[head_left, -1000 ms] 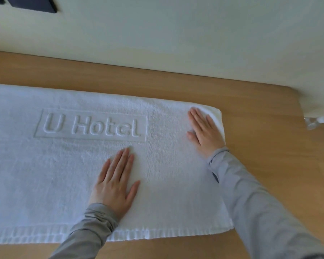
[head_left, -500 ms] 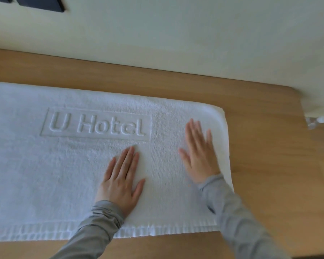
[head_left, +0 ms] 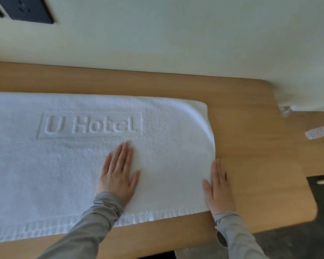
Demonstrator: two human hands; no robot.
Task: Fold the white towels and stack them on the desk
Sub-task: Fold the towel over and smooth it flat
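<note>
Towel (head_left: 64, 174) lies spread on the desk (head_left: 251, 146). Our left hand (head_left: 118, 176) presses flat on its middle, fingers straight; our right hand (head_left: 218, 189) lies flat along its right edge, gripping nothing. We judge this smoothing; next we must pinch that edge and fold leftward.

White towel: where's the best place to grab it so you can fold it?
The white towel lies flat and spread on the desk, so only its edges offer something to pinch. Probably best is the right short edge, taken near its two corners, coming in from the right. That end lies free by the right hand. The left hand rests flat mid-towel.
</note>
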